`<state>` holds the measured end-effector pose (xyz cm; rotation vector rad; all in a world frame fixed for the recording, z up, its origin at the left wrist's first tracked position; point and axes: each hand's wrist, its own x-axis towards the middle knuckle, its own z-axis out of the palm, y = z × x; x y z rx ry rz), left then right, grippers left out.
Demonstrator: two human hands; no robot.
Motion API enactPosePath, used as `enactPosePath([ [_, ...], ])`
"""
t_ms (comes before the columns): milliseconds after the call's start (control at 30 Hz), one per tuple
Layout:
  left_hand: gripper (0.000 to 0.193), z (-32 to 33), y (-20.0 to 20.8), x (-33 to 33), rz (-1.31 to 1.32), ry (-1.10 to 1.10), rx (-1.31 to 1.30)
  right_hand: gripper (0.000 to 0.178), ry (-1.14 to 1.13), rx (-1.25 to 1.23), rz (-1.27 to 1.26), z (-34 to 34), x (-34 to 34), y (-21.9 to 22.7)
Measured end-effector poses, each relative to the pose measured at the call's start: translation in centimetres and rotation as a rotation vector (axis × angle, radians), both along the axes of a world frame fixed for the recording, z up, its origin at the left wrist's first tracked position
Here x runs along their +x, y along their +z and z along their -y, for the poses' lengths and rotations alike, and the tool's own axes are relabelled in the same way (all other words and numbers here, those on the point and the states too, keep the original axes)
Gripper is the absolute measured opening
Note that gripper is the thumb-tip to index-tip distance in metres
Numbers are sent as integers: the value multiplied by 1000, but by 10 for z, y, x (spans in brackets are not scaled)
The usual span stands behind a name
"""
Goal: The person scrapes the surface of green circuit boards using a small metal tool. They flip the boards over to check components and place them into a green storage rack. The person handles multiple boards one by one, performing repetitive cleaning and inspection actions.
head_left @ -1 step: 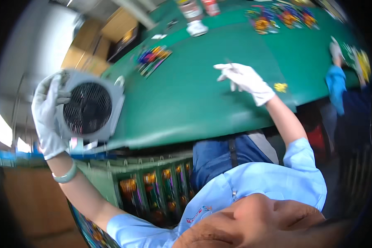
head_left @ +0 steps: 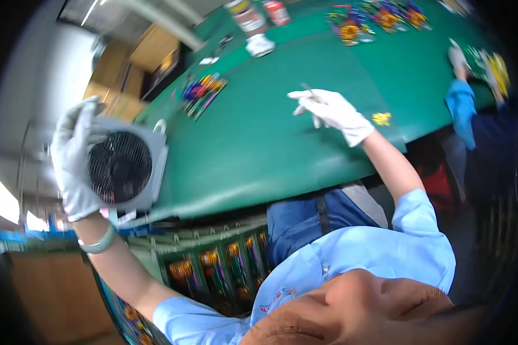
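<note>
My left hand point(head_left: 76, 158), in a white glove, is raised in front of the left edge of a grey box fan point(head_left: 121, 167) with a round dark grille. Its fingers are bent but apart, and nothing shows between them; whether they touch the fan I cannot tell. My right hand point(head_left: 331, 113), also gloved, hovers over the green tabletop point(head_left: 242, 146) with fingers pinched. A thin, dark, slender tool point(head_left: 307, 88) sticks up from the pinch; blur hides its exact kind. Beside my right wrist lies a small pile of yellow parts point(head_left: 381, 119).
Circuit boards with coloured components point(head_left: 204, 91) lie at the table's left, with more bagged ones point(head_left: 351, 27) at the far right. Bottles point(head_left: 249, 20) stand at the back. A co-worker's gloved hand point(head_left: 458, 60) works at right. Below the edge is a green rack point(head_left: 216, 261) of boards.
The whole view has shifted, so the table's things sit a little further left and higher at the far side. My left hand is slightly higher against the fan; my right keeps its pinch.
</note>
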<state>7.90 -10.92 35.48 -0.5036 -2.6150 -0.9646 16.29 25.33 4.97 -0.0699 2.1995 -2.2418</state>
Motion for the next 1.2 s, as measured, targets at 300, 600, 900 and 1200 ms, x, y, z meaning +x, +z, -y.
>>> enactPosePath([
  [300,24,-195,-206,-35,555,-546,-17,33,-426,-135,104,-41,-8,-53],
  [600,27,-146,-348,-95,819,-267,341,28,-510,-149,63,-67,1,-28],
  [900,24,-128,-360,-86,792,-180,498,51,-672,944,328,-179,-121,37],
  [1200,20,-127,-364,-95,702,-182,794,69,-696,508,184,-224,-153,-27],
])
